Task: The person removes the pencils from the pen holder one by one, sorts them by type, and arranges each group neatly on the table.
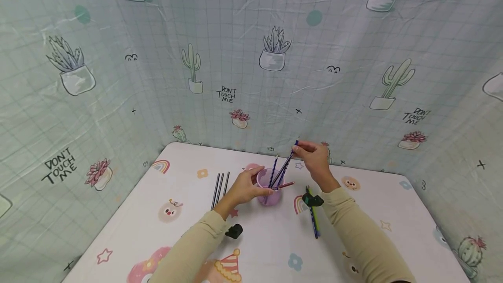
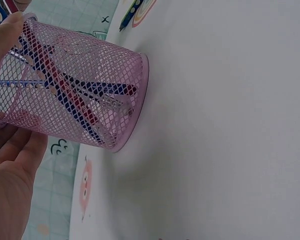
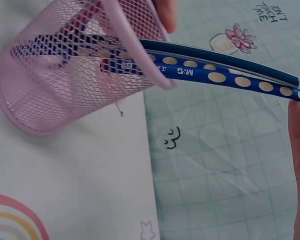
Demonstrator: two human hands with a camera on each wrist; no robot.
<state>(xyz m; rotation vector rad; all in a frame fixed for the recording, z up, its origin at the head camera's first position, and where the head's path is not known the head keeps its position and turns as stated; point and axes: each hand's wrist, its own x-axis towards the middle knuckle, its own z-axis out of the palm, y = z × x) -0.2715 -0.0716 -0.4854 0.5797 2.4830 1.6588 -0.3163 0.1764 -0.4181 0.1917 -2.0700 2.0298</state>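
Note:
A pink mesh pencil cup [image 1: 271,200] stands on the table, tilted in neither wrist view enough to leave it. My left hand [image 1: 245,188] grips it around the side, thumb near the rim. Several pencils lean inside, among them a red pencil [image 1: 288,184] that sticks out to the right. Above the cup, my right hand [image 1: 314,159] pinches the upper end of a blue pencil with pale dots [image 3: 242,81], whose lower part is inside the mesh. A dark, plain pencil [image 3: 225,59] runs alongside it in the right wrist view.
Three dark, thin sticks [image 1: 220,190] lie side by side left of the cup. Green and blue pencils [image 1: 315,219] lie together by the right forearm. A cactus-print curtain [image 1: 251,77] rises behind the white patterned table [image 1: 271,248].

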